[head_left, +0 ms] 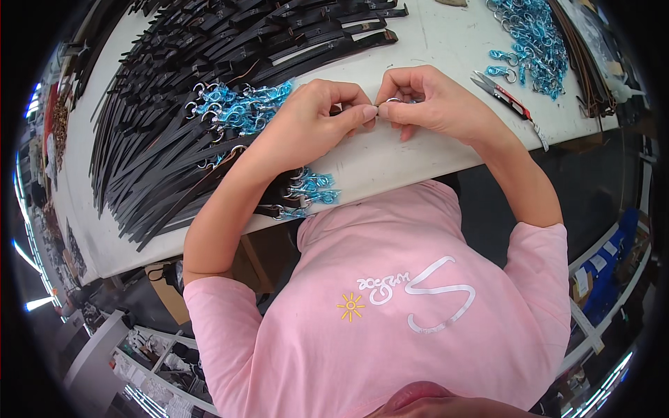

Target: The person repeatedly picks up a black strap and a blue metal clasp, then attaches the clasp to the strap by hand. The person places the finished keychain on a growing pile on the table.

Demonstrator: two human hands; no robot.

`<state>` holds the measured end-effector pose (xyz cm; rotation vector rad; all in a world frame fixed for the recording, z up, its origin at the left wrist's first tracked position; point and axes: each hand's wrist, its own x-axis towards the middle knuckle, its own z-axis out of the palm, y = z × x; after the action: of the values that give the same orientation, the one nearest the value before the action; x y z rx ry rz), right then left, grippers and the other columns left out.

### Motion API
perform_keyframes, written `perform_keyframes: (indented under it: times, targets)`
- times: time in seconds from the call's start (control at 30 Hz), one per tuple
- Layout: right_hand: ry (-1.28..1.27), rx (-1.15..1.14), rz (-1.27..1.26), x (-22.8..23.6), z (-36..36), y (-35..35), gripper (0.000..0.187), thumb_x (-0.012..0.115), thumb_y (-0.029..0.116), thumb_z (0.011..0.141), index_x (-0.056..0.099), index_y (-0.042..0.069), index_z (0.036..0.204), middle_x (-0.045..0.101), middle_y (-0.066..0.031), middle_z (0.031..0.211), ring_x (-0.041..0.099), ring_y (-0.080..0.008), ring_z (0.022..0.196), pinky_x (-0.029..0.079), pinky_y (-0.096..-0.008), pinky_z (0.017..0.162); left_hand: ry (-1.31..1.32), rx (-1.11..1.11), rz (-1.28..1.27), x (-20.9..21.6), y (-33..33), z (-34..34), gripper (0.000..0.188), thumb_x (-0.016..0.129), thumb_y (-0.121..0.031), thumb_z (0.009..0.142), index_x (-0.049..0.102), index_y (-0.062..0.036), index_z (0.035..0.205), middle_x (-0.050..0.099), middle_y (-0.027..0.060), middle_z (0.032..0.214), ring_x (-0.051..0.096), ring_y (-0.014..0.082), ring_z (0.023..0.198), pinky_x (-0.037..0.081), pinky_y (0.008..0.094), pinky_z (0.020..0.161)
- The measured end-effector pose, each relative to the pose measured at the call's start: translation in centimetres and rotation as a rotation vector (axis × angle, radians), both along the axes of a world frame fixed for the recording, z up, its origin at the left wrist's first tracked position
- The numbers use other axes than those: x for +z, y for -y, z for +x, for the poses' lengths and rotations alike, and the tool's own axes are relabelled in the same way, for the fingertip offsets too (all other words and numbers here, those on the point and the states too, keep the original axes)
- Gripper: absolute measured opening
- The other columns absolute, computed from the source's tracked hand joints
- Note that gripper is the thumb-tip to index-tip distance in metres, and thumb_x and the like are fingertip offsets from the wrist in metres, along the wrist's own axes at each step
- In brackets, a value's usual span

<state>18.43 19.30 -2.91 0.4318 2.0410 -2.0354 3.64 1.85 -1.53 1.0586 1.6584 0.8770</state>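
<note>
Over the white table, my left hand (322,120) and my right hand (435,104) meet, thumbs and forefingers pinched. Between the right fingers shows part of a metal ring (392,100) with a bit of blue beside it, like the blue-wrapped clasps nearby. A small dark piece sits in the left pinch, perhaps a strap end; the fingers hide most of it. Beside my left wrist lies a heap of metal clasps (240,108) in blue film, on top of many black straps (160,125). More blue-wrapped clasps (310,187) lie below my left forearm, near the table edge.
Red-and-black handled snips (507,99) lie to the right of my right hand. Farther right are a large pile of blue-wrapped clasps (533,42) and a bundle of brown strips (582,63). The white table (439,150) ends just before my body.
</note>
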Motion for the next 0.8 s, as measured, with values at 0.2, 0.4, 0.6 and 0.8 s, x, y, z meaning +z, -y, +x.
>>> perform_keyframes:
  times: [0.2, 0.4, 0.6, 0.8]
  targets:
    - [0.025, -0.030, -0.033, 0.7, -0.4, 0.1, 0.018, 0.068, 0.020, 0.093, 0.065, 0.002, 0.090, 0.061, 0.0001, 0.079, 0.059, -0.0062, 0.072, 0.054, -0.0228, 0.065, 0.158, 0.050, -0.005, 0.0, 0.1, -0.8, 0.025, 0.062, -0.026, 0.101, 0.070, -0.0029, 0.095, 0.058, -0.0043, 0.069, 0.042, 0.0009, 0.054, 0.032, 0.0195, 0.049]
    - [0.008, -0.032, 0.020, 0.0, -0.5, 0.1, 0.018, 0.067, 0.019, 0.095, 0.065, 0.001, 0.094, 0.061, -0.0011, 0.079, 0.060, -0.0073, 0.072, 0.055, -0.0237, 0.066, 0.114, 0.077, -0.016, -0.5, 0.0, -0.7, 0.025, 0.059, -0.025, 0.103, 0.069, -0.0027, 0.095, 0.063, -0.0025, 0.076, 0.042, 0.0005, 0.057, 0.034, 0.0189, 0.051]
    - [0.027, -0.022, 0.028, 0.1, -0.4, 0.1, 0.021, 0.068, 0.021, 0.096, 0.066, 0.000, 0.098, 0.063, -0.0024, 0.080, 0.062, -0.0088, 0.075, 0.056, -0.0243, 0.068, 0.102, 0.084, 0.024, -1.3, 0.1, -0.7, 0.025, 0.059, -0.024, 0.103, 0.068, -0.0025, 0.094, 0.064, -0.0021, 0.077, 0.044, 0.0007, 0.060, 0.036, 0.0193, 0.053]
    - [0.003, -0.006, 0.020, -0.2, -0.6, -0.1, 0.022, 0.067, 0.020, 0.096, 0.066, -0.001, 0.099, 0.064, -0.0046, 0.081, 0.064, -0.0110, 0.073, 0.058, -0.0266, 0.070, -0.201, 0.028, 0.059, -1.0, 0.5, -0.2, 0.021, 0.062, -0.019, 0.100, 0.067, 0.0018, 0.096, 0.065, 0.0006, 0.077, 0.050, 0.0062, 0.066, 0.041, 0.0224, 0.060]
